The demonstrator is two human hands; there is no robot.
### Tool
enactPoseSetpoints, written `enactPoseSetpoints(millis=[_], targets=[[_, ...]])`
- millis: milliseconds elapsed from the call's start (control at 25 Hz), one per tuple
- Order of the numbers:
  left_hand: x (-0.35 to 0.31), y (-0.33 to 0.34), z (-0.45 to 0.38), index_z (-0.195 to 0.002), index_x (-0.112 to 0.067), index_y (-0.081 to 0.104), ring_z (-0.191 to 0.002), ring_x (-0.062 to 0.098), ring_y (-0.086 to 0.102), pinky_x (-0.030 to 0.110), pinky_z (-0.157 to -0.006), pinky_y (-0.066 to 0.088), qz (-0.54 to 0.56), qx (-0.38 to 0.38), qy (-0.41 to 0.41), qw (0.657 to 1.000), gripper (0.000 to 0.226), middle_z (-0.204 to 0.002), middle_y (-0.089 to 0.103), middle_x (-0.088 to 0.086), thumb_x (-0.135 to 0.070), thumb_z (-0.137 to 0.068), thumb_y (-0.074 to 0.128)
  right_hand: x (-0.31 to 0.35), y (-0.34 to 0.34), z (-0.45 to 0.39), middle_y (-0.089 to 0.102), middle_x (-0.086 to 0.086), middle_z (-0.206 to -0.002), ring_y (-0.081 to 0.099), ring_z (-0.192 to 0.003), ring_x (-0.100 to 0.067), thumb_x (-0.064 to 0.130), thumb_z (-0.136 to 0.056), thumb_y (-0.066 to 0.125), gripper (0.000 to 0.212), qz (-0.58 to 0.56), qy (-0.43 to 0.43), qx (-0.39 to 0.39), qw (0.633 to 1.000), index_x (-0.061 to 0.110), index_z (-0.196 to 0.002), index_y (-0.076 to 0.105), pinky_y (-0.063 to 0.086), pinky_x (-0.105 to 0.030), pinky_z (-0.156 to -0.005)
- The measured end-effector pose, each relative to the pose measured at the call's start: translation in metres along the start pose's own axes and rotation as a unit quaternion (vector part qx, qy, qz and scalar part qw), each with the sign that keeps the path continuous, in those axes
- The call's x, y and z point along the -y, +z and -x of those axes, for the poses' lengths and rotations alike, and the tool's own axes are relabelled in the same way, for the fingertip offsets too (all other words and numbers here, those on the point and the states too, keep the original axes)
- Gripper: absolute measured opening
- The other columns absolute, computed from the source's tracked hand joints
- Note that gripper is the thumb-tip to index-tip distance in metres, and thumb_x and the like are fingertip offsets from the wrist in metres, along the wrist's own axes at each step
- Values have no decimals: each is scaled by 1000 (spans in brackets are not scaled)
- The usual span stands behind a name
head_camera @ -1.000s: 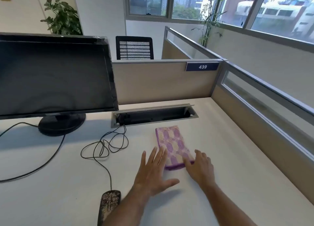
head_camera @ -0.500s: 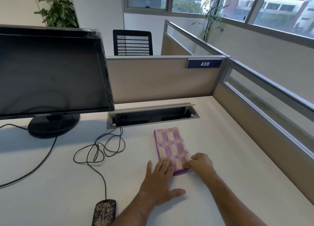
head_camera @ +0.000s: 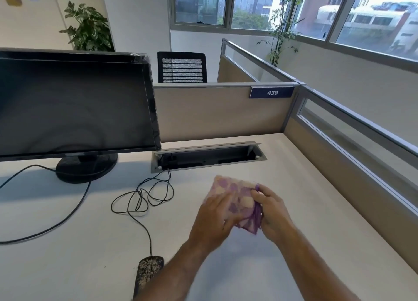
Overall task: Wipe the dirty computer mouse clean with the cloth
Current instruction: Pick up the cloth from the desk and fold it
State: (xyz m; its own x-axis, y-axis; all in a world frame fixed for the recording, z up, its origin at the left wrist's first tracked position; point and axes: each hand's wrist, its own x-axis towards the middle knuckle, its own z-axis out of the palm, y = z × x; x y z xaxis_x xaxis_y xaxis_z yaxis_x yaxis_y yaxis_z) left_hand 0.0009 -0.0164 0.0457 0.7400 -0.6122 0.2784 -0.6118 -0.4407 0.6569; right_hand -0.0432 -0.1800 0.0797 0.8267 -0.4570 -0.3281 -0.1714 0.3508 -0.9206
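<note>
A folded purple and cream patterned cloth (head_camera: 237, 196) is lifted off the white desk, held between both hands. My right hand (head_camera: 271, 210) pinches its right edge with thumb and fingers. My left hand (head_camera: 214, 219) has its fingers on the cloth's left side and is blurred by motion. The dirty black mouse (head_camera: 148, 272), speckled with pale grime, lies at the near left on the desk, partly hidden under my left forearm. Its thin black cable (head_camera: 144, 196) runs in loops up to the desk slot.
A black monitor (head_camera: 72, 104) on a round stand (head_camera: 86, 167) fills the left. An open cable slot (head_camera: 208, 157) is set into the desk (head_camera: 294, 199) at the back. Beige partition panels (head_camera: 221, 113) close off the back and right sides.
The cloth lay flat on the desk under my fingertips; now both hands have gripped it and raised it off the surface. The camera view shifted slightly.
</note>
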Motion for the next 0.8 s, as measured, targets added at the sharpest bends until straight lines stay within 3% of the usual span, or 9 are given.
enactPoseSetpoints(millis=[80, 200, 400, 560, 640, 720, 800], targets=[[-8, -11, -5, -144, -24, 46, -126, 10, 49, 29, -103, 46, 96, -44, -14, 994, 58, -141, 55, -5, -58, -97, 48, 15, 3, 12, 75, -18, -101, 74, -92, -35, 15, -95, 63, 15, 15, -14, 52, 998, 11, -104, 74, 62, -50, -76], [-17, -18, 0, -146, -29, 44, -126, 1, 46, 10, -99, 37, 130, -64, -34, 989, 62, -142, 51, -15, -59, -92, 53, 27, 7, 29, 73, -23, -100, 73, -91, -38, 18, -90, 69, 14, 51, -9, 77, 996, 9, -97, 77, 62, -50, -78], [-33, -14, 17, -134, -30, 55, -110, 6, 62, 30, -92, 57, 216, -102, -49, 970, 42, -126, 63, -11, -45, -95, 59, 25, 19, 60, 75, -14, -94, 75, -85, -32, 12, -84, 78, 10, 142, -60, 102, 983, 18, -92, 77, 63, -47, -76], [-46, -13, 29, -128, -32, 60, -100, 16, 68, 29, -82, 61, 278, -134, -86, 947, 33, -117, 66, -7, -28, -96, 67, 18, 22, 72, 73, -9, -106, 73, -93, -29, 13, -87, 74, 9, 152, -128, 85, 976, 20, -91, 77, 62, -48, -81], [-55, -12, 31, -132, -36, 54, -95, 19, 71, 29, -78, 62, 310, -139, -109, 934, 43, -115, 68, -7, -25, -94, 70, 14, 24, 77, 71, -5, -112, 71, -99, -28, 21, -85, 74, 10, 154, -157, 98, 971, 18, -95, 76, 60, -51, -85], [-60, -9, 32, -141, -37, 41, -92, 17, 72, 31, -77, 63, 337, -143, -129, 922, 61, -110, 68, -8, -24, -91, 74, 12, 25, 81, 74, -10, -97, 73, -90, -32, 27, -83, 74, 13, 155, -175, 114, 966, 19, -94, 76, 61, -55, -81], [-58, -7, 34, -146, -38, 31, -91, 15, 72, 31, -78, 63, 331, -137, -133, 924, 75, -104, 68, -7, -21, -89, 75, 13, 25, 81, 76, -5, -85, 74, -82, -27, 23, -86, 74, 6, 204, -203, 107, 952, 24, -91, 77, 63, -47, -74]])
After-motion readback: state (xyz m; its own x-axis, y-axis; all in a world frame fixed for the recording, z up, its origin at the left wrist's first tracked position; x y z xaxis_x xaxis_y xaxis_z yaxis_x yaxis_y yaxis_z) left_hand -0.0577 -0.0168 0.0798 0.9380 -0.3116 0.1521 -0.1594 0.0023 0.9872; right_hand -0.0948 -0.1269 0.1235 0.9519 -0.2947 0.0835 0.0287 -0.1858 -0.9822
